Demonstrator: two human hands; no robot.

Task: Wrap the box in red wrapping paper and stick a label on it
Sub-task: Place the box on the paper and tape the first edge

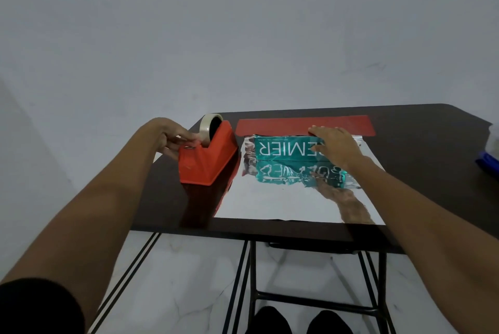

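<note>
Taping the first flap looks like the step in hand. Box (283,148) lies on the silver inner face of the red wrapping paper (297,125), mid-worktop (418,166), with the red flap at its 12 o'clock edge. Right hand (334,144) is flat, fingers straight, pinning box top and flap edge. Left hand (172,139) is curled on the tape dispenser (208,155) at the box's 9 o'clock; the tape end is too small to confirm. Suggest: hold pressure, pull a short strip, tear on the cutter, bridge flap to box.

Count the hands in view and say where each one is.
2. The left hand reaches the tape roll on the red dispenser; the right hand lies flat on the teal box, which sits on the wrapping paper. None seems hidden.
</note>
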